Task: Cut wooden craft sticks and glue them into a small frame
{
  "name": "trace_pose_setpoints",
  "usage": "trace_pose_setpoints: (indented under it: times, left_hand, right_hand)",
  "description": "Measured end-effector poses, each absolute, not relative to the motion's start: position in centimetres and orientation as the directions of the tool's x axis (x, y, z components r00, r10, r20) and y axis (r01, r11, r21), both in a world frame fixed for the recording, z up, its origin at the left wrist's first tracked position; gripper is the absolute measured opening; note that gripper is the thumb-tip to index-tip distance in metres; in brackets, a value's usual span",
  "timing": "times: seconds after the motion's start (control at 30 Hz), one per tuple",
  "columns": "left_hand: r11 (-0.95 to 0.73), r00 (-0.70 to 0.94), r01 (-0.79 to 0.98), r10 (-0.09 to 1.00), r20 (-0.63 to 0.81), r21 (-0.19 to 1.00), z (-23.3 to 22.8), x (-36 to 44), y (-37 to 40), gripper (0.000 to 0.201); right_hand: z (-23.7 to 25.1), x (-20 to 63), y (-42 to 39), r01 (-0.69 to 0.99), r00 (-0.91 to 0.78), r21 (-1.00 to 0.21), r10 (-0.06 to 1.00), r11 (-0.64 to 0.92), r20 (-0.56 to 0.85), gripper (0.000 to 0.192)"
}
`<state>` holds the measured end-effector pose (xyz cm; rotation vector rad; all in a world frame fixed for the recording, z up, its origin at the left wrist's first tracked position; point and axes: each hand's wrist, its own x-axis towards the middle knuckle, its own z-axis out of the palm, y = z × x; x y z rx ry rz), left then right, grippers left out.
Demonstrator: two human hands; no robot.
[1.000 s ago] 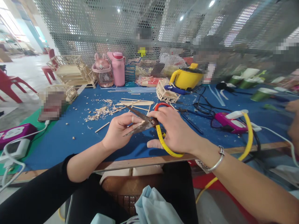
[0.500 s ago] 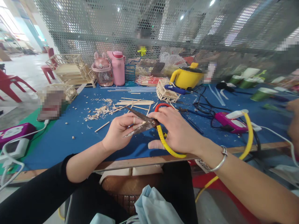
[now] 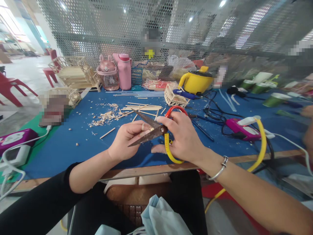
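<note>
My left hand (image 3: 127, 138) is closed in a pinch at the centre, between the parted blades of the scissors. A pale end of a small wooden stick (image 3: 152, 129) pokes out at its fingertips; the rest is hidden. My right hand (image 3: 184, 137) grips the scissors (image 3: 149, 134), which have dark, worn blades, one red handle loop and one yellow one. The blades stand apart and point left. Beyond the hands, loose thin wooden sticks (image 3: 143, 107) lie on the blue tabletop (image 3: 80, 143), beside a heap of wood offcuts (image 3: 107, 118).
Behind stand small wooden stick models (image 3: 174, 97), a pink bottle (image 3: 124, 73), a clear pink jar (image 3: 109, 78) and a yellow pot (image 3: 198, 81). Dark cables and a purple power strip (image 3: 242, 129) lie right. A phone (image 3: 53, 111) is left. A perforated metal screen (image 3: 117, 32) closes the back.
My right hand has turned a little, with its wrist shifted left. The scissors have turned slightly, and their red loop sits farther right. My left hand keeps its pinch nearly in place.
</note>
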<state>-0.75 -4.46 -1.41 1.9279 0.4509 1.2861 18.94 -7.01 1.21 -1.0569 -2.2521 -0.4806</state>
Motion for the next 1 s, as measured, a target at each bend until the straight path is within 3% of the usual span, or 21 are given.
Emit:
trace_pose_setpoints:
  times: [0.17, 0.43, 0.67, 1.0]
  left_hand:
    - [-0.640, 0.428, -0.114, 0.659, 0.619, 0.760, -1.4, -0.9, -4.5, 0.011]
    - [-0.668, 0.416, -0.019, 0.672, 0.613, 0.744, -0.4, -1.0, -4.7, 0.015]
    - [-0.661, 0.411, -0.010, 0.682, 0.606, 0.750, -0.4, -0.9, -4.7, 0.012]
    - [-0.565, 0.352, -0.098, 0.750, 0.560, 0.819, -1.3, -0.7, -4.4, 0.015]
  right_hand:
    - [1.0, 19.0, -6.9, 0.778, -0.508, 0.087, 0.543, 0.622, 0.668, 0.072]
    - [2.4, 19.1, -7.2, 0.684, -0.549, -0.211, 0.683, 0.698, 0.481, 0.070]
    - [3.0, 19.4, -7.6, 0.671, -0.575, -0.299, 0.731, 0.679, 0.367, 0.067]
    - [1.6, 17.9, -7.9, 0.682, -0.464, -0.351, 0.751, 0.642, 0.470, 0.060]
